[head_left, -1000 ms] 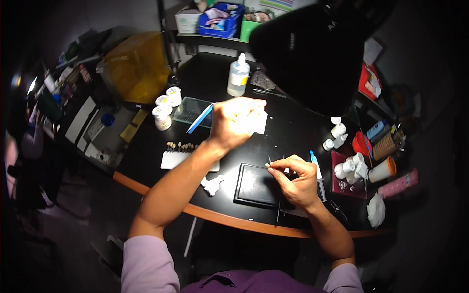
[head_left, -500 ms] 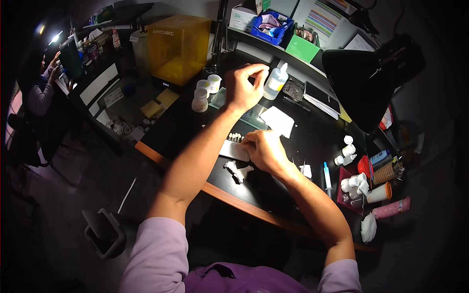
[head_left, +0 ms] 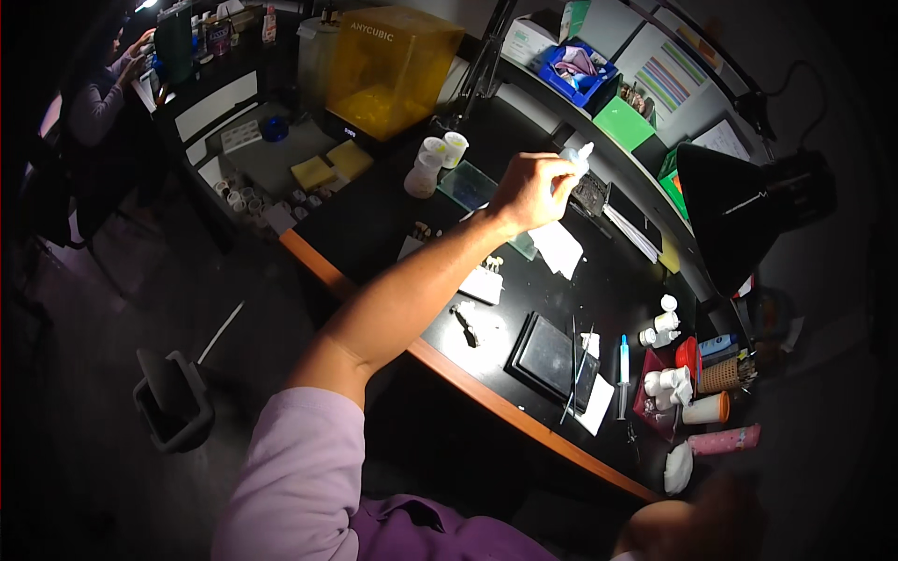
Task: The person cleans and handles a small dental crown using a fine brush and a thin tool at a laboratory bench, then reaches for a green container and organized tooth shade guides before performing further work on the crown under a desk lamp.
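My left hand [head_left: 528, 192] reaches far across the black desk [head_left: 374, 224] and is closed around a white squeeze bottle [head_left: 578, 157] with its nozzle upward, near the back shelf. My left arm in a lilac sleeve stretches over a white tray of small tooth models [head_left: 482, 280]. Only a blurred bit of my right arm shows at the lower right edge; the hand itself is out of the picture. A black square pad [head_left: 550, 353] with thin metal tools [head_left: 572, 369] across it lies nearer me.
A yellow translucent box [head_left: 393, 70] stands at the back left, small white jars [head_left: 435, 159] beside it. A black lamp [head_left: 739, 215] hangs at right. A blue syringe [head_left: 624, 374], white models [head_left: 666, 385] and cups sit at right. Another person [head_left: 103, 89] works far left.
My left hand moved from the small jars to the white bottle and closed on it. My right hand left the white tray and dropped out of view. The view swung left.
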A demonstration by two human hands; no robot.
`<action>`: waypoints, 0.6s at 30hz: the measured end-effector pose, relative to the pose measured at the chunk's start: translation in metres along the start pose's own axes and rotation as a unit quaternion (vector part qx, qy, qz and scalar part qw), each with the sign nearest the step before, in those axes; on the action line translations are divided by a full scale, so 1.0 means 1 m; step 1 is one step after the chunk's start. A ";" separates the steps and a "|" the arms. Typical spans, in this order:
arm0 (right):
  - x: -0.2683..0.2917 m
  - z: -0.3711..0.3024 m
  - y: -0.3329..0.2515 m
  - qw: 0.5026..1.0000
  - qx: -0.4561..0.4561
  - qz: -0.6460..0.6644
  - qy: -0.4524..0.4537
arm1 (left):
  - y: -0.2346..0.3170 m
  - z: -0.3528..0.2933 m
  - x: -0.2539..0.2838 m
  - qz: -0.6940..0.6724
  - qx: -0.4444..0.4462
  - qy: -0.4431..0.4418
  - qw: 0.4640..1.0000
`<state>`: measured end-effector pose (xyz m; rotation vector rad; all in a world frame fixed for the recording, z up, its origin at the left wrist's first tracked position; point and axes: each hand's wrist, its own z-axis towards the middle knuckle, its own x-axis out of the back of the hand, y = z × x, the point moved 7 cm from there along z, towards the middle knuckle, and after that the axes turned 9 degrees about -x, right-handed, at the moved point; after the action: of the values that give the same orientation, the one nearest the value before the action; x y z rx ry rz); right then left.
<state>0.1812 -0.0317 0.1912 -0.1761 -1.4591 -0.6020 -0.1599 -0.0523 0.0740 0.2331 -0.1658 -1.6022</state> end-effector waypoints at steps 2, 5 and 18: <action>0.038 -0.042 -0.014 0.904 0.299 0.285 0.110 | -0.002 -0.003 -0.003 0.015 -0.011 -0.014 1.000; 0.052 -0.080 0.017 0.706 0.527 0.426 0.205 | 0.001 -0.006 -0.006 0.023 -0.020 -0.018 0.999; 0.044 -0.128 0.096 0.568 0.538 0.475 0.403 | 0.022 -0.028 -0.008 0.040 -0.012 -0.052 0.998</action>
<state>0.3399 -0.0228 0.2403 0.2738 -0.4192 1.0600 -0.1314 -0.0443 0.0524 0.1230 -0.2346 -1.5376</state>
